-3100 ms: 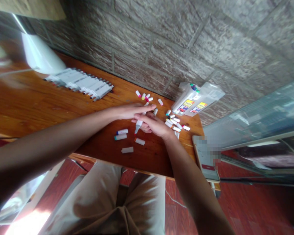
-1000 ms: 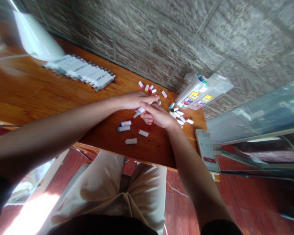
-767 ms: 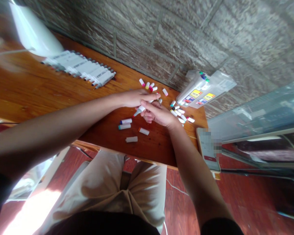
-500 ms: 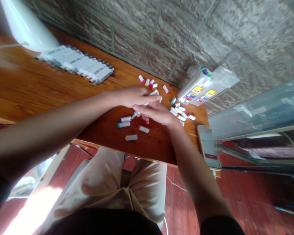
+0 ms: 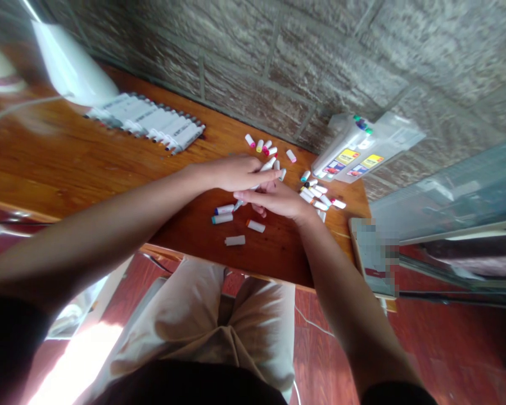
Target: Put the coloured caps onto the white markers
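Note:
My left hand (image 5: 238, 171) and my right hand (image 5: 280, 199) meet over the wooden table, both closed around a white marker (image 5: 269, 164). The marker lies slantwise between them, its greyish tip end showing below my right thumb. My fingers hide its middle. Close to that tip rest a blue-ended marker cap (image 5: 224, 210) and a teal-ended cap (image 5: 222, 219). An orange-ended cap (image 5: 256, 226) and a plain white cap (image 5: 235, 241) lie nearer the table's front edge. Just behind my hands are more white caps, partly covered by them.
Behind lie pink- and yellow-ended caps (image 5: 260, 146); several more form a cluster (image 5: 316, 192) at right. A clear plastic case (image 5: 349, 154) stands against the stone wall. Grey markers (image 5: 152, 121) lie in a row at left, beside a white lamp (image 5: 71, 67). A tray (image 5: 366, 247) sits at the right edge.
The whole view has shifted, so everything appears a little farther right. Both hands keep nearly the same hold on the marker; the caps lie where they were.

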A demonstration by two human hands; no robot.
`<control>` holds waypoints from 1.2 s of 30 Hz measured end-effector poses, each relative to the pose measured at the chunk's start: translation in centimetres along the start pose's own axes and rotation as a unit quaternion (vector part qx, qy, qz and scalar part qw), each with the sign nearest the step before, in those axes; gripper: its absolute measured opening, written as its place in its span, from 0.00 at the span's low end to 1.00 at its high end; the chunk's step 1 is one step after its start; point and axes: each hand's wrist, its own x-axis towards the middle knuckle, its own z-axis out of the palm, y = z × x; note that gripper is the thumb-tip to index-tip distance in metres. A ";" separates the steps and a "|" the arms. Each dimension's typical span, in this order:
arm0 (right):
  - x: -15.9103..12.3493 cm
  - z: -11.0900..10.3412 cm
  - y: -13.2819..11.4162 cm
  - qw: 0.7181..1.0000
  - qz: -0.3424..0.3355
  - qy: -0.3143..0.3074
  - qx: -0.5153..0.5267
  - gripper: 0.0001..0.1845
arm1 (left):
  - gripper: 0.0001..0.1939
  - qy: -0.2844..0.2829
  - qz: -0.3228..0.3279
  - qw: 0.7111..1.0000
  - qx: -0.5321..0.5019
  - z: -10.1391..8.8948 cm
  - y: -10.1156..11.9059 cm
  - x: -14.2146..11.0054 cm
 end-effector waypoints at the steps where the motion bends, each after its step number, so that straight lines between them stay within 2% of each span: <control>1: 0.0 0.0 0.0 1.000 0.001 -0.001 -0.005 0.20 | 0.38 0.001 -0.003 1.000 -0.001 0.0 0.1 0.0; 5: 0.0 -0.3 0.2 1.000 0.008 -0.003 -0.022 0.25 | 0.38 -0.002 -0.007 1.000 -0.016 0.0 0.0 0.2; 12: 0.1 -0.3 0.4 1.000 -0.010 -0.008 -0.010 0.26 | 0.42 -0.020 0.042 0.996 -0.078 0.2 -0.5 0.5; 18: 0.2 -0.2 0.4 0.999 -0.030 -0.001 -0.015 0.28 | 0.43 -0.041 0.022 0.994 -0.099 0.2 -0.6 0.7; 23: 0.0 -0.4 0.4 0.999 0.014 0.011 -0.035 0.30 | 0.41 -0.050 -0.005 0.991 -0.124 0.3 -0.2 0.7; 25: -0.1 -0.2 0.1 0.999 0.006 0.016 -0.030 0.29 | 0.40 -0.065 -0.018 0.988 -0.137 0.2 0.2 0.4; 28: -0.1 0.1 0.0 0.998 -0.008 0.049 -0.037 0.30 | 0.37 -0.044 0.003 0.991 -0.125 0.1 0.3 0.3; 29: 0.0 0.1 0.1 0.998 -0.012 0.049 -0.038 0.30 | 0.38 -0.024 0.000 0.994 -0.106 0.1 0.2 0.3; 32: 0.2 0.0 0.6 0.999 -0.022 0.033 -0.025 0.31 | 0.38 -0.052 0.020 0.994 -0.091 0.0 0.0 0.6; 35: 0.2 -0.2 0.7 0.999 -0.030 0.013 -0.028 0.31 | 0.40 -0.073 0.009 0.992 -0.106 0.2 -0.2 0.7; 36: 0.2 -0.3 0.7 0.999 -0.029 0.008 -0.032 0.31 | 0.40 -0.063 0.005 0.992 -0.108 0.2 -0.3 0.8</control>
